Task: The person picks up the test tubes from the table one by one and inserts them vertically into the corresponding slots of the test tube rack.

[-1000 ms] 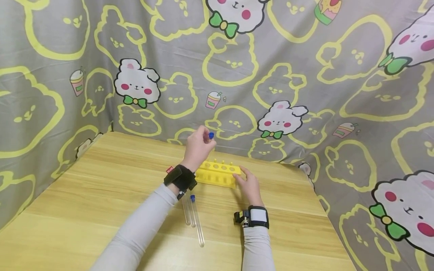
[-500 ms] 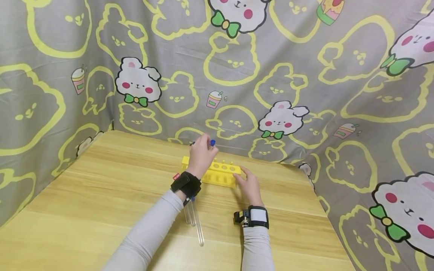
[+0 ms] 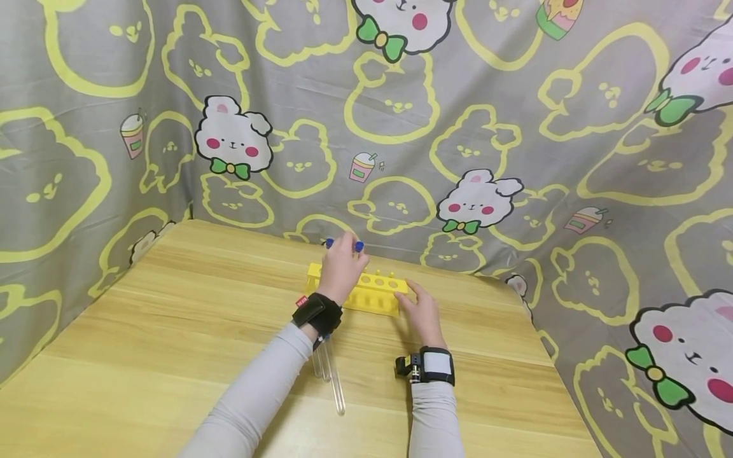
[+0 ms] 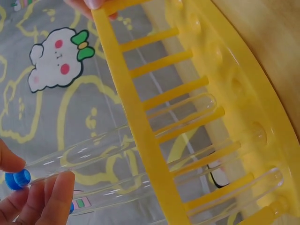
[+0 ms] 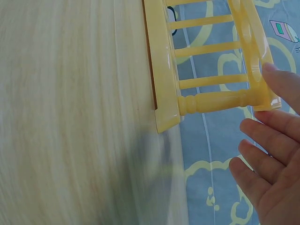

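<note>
A yellow test-tube rack (image 3: 375, 294) stands near the far edge of the wooden table (image 3: 143, 331). My left hand (image 3: 350, 249) is above the rack's left half and pinches the blue cap (image 3: 359, 246) of a clear tube. In the left wrist view that tube (image 4: 93, 151) passes through the rack's top plate (image 4: 136, 126), with my fingertips (image 4: 58, 187) at its cap (image 4: 18, 179). More tubes stand beside it; a second blue cap (image 3: 329, 242) shows past my hand. My right hand (image 3: 413, 299) rests with straight fingers (image 5: 262, 140) against the rack's right end (image 5: 187, 105).
Two clear tubes (image 3: 333, 381) lie side by side on the table under my left forearm. A grey cartoon-print cloth (image 3: 401, 127) hangs right behind the rack and along both sides. The table's right edge (image 3: 550, 369) is near my right arm.
My left hand has come down and slightly left with the blue-capped tube, lowering it into the rack. The right hand has stayed at the rack's end.
</note>
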The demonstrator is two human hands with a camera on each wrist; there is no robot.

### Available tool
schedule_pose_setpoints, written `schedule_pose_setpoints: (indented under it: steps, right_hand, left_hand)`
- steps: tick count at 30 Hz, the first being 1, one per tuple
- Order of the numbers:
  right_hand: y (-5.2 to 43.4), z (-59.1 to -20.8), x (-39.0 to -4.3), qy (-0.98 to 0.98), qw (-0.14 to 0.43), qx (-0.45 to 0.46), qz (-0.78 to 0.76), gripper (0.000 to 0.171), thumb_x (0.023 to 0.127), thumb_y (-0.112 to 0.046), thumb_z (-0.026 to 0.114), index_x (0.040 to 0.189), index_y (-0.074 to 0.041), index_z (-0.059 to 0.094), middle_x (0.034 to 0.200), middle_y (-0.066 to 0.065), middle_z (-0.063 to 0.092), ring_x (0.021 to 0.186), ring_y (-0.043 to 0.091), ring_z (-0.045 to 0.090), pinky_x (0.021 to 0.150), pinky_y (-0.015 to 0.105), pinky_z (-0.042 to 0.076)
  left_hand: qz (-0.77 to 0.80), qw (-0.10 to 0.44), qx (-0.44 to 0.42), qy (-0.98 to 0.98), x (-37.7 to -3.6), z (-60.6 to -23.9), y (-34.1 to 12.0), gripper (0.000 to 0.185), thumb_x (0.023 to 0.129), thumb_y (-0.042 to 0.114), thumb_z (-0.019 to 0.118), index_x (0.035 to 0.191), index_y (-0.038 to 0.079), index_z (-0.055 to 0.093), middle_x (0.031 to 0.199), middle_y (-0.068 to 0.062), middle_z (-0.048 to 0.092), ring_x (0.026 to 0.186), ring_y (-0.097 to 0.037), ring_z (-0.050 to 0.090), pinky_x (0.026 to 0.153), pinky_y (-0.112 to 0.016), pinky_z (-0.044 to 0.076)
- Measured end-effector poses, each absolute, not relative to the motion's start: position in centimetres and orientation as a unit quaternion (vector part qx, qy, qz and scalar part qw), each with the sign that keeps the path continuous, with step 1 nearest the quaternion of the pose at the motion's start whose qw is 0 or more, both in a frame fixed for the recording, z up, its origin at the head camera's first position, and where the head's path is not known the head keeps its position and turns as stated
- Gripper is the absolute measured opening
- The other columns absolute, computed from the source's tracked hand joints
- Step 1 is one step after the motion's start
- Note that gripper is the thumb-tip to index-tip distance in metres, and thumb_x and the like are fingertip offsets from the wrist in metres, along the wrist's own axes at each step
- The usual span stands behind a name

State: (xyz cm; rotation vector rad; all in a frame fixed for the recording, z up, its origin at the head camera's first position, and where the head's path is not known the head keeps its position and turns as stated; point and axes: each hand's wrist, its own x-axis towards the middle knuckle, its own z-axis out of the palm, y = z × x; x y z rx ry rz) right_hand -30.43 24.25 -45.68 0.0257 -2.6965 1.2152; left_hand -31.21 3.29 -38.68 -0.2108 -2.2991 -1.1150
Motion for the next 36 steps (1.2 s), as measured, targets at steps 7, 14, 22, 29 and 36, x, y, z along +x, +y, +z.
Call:
schedule_pose_setpoints:
  steps: [7,14,22,29,36]
  right_hand:
    - [24.3,-45.8,-30.5,-0.909,0.099,0.011,0.404,0.056,0.092,-0.036,0.065,0.140,-0.011,0.052,0.146,0.017,0.049,0.134,0.042,0.045,0.111,0.055,0.038]
    - [24.3,-45.9,-30.6,-0.911,0.097,0.013,0.400,0.055,0.092,-0.035,0.065,0.140,-0.011,0.051,0.147,0.017,0.048,0.134,0.042,0.045,0.111,0.055,0.038]
    - [24.3,-45.8,-30.6,-0.908,0.091,0.015,0.408,0.058,0.092,-0.037,0.065,0.141,-0.010,0.050,0.147,0.016,0.048,0.135,0.041,0.044,0.112,0.054,0.037]
    - [24.2,-45.8,-30.7,-0.908,0.093,0.015,0.408,0.057,0.092,-0.037,0.065,0.140,-0.010,0.050,0.147,0.016,0.048,0.135,0.041,0.045,0.112,0.054,0.038]
    - [24.2,-45.8,-30.6,-0.909,0.087,0.011,0.407,0.057,0.093,-0.036,0.063,0.142,-0.010,0.049,0.148,0.015,0.047,0.137,0.040,0.042,0.113,0.054,0.036]
  left_hand:
    - [-0.372,0.302,-0.087,-0.874,-31.4,-38.9,3.5,0.019,0.086,0.013,0.067,0.099,0.005,0.057,0.091,-0.011,0.065,0.079,-0.026,0.065,0.067,-0.034,0.057]
    - [-0.365,0.305,-0.093,-0.875,-31.3,-39.5,3.4,0.017,0.085,0.011,0.068,0.097,0.004,0.058,0.089,-0.010,0.066,0.080,-0.026,0.064,0.070,-0.035,0.057]
    - [-0.358,0.303,-0.093,-0.878,-31.4,-40.2,3.3,0.015,0.086,0.012,0.066,0.096,0.004,0.057,0.083,-0.009,0.064,0.070,-0.022,0.059,0.060,-0.032,0.054]
    - [-0.348,0.309,-0.091,-0.880,-31.4,-40.5,3.3,0.018,0.086,0.012,0.066,0.100,0.003,0.059,0.084,-0.010,0.065,0.069,-0.022,0.060,0.060,-0.032,0.054]
    - [-0.363,0.304,-0.093,-0.876,-31.1,-40.5,3.2,0.020,0.089,0.013,0.065,0.104,0.001,0.062,0.094,-0.013,0.071,0.081,-0.026,0.068,0.069,-0.034,0.058]
